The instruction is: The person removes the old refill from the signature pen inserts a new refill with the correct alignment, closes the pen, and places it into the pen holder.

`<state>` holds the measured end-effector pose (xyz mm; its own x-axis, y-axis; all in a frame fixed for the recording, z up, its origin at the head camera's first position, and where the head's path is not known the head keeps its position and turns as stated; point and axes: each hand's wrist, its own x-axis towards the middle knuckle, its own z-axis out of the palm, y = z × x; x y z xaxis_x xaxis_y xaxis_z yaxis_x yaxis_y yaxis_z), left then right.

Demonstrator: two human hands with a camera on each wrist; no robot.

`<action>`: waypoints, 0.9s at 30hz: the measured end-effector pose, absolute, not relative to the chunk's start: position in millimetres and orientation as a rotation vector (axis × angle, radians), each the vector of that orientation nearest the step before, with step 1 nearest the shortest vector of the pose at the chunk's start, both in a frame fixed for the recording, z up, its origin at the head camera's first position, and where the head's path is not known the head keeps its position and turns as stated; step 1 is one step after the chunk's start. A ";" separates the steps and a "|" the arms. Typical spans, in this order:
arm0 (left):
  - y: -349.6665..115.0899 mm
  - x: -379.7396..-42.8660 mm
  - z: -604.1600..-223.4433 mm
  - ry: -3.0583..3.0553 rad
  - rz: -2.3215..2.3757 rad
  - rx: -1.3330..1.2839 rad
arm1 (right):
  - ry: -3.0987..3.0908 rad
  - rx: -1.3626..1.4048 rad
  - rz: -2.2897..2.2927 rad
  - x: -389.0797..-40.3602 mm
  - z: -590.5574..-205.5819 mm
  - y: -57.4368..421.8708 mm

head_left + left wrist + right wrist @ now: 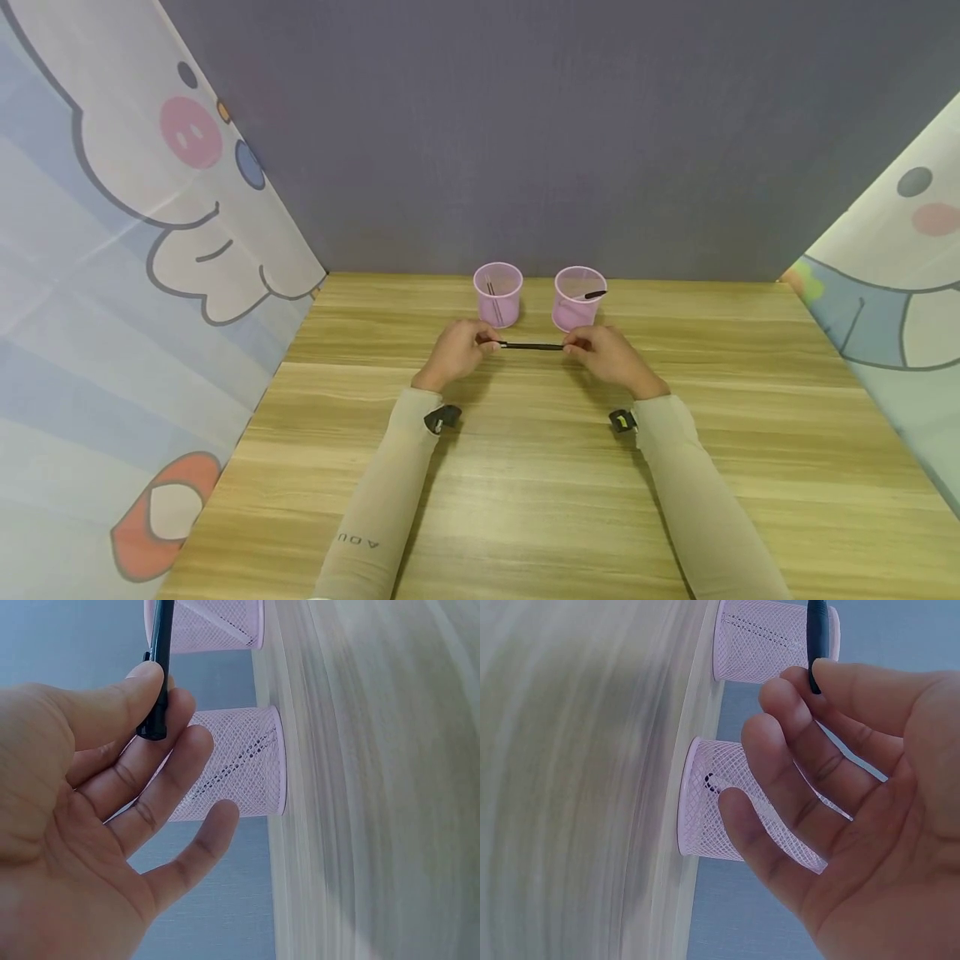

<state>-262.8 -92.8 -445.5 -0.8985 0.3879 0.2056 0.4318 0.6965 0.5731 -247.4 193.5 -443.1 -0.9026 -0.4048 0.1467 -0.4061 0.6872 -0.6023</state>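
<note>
Behind the wood-grained tabletop [525, 500] rose a grey wall [525, 142]; two round pink mesh cups [511, 312] [573, 317] stood near the far edge. Before them, the left hand [457, 350] and right hand [613, 358] pinched a slim black pen [532, 346] by its ends, seemingly to keep it level.

Cartoon sheets [82, 333] flank a grey panel [555, 142]; wooden table [517, 500] below.

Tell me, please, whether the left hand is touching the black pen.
Touching: the left wrist view shows the left hand pinching the black pen near one end, with the thumb pressed against it.
</note>
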 end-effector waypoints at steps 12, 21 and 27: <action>-92.6 -260.3 -444.4 -2.837 -0.997 -0.678 | -2.862 0.695 1.014 -246.5 -443.7 193.3; -92.6 -260.8 -444.6 -2.832 -1.012 -0.680 | -2.841 0.702 1.022 -246.7 -443.4 193.3; -93.2 -261.4 -445.6 -2.819 -1.023 -0.697 | -2.856 0.670 1.051 -247.5 -444.2 193.3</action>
<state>-261.4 -93.2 -445.6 -0.8958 0.3931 0.2075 0.4347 0.6771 0.5938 -247.5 193.3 -444.2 -0.9071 -0.3857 0.1684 -0.4029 0.6801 -0.6125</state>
